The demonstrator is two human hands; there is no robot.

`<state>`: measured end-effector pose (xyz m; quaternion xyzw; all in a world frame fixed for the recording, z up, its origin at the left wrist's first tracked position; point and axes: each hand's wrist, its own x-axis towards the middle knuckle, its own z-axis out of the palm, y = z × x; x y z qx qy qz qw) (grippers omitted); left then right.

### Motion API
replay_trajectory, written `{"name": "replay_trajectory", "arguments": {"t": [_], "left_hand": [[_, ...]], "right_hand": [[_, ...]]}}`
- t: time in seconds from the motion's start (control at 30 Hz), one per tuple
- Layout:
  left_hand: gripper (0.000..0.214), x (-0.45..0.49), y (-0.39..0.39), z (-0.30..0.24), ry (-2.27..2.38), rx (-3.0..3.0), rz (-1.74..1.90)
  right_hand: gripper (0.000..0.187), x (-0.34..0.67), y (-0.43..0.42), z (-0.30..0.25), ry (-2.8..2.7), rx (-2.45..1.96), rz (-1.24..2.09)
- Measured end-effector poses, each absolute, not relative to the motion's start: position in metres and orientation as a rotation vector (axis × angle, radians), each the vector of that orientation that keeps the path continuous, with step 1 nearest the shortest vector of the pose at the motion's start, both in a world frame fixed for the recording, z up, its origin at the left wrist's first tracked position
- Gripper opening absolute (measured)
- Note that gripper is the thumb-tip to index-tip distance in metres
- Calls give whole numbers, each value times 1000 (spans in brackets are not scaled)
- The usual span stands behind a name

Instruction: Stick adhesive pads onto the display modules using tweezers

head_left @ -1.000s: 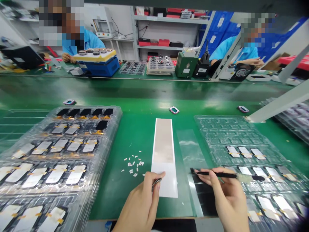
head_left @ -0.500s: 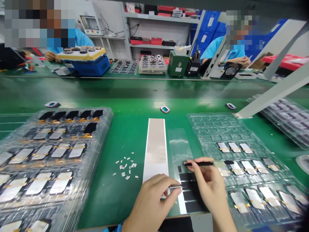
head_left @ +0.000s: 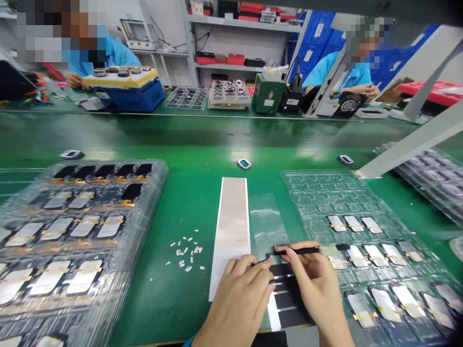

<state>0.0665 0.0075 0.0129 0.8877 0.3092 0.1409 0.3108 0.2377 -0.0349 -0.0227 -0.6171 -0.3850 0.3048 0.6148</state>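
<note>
Right hand (head_left: 320,277) grips a slim black tool (head_left: 303,251), left hand (head_left: 240,295) curls by its tip, contents unclear, over a clear plastic strip (head_left: 266,212) near the green counter's (head_left: 170,303) front edge, black rectangles (head_left: 287,286) remaining, work seemingly midway!

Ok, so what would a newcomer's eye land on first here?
Probably the two hands close together, front and right of centre: the right hand holds a thin black tool, its tip beside the left hand. Next, the clear trays flanking them, left tray and right tray, both holding pale panels. Between the trays lies a long pale strip, white scraps scattered to its left.
</note>
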Motion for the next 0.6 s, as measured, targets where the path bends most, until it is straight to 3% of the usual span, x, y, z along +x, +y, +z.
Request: {"name": "replay_trajectory", "arguments": {"t": [0.47, 0.6], "left_hand": [[17, 64, 3, 2, 885, 2171, 675], [21, 60, 5, 3, 936, 2071, 800]], "right_hand": [[24, 236, -36, -15, -774, -1381, 622], [16, 221, -45, 5, -722, -1248, 611]]}}
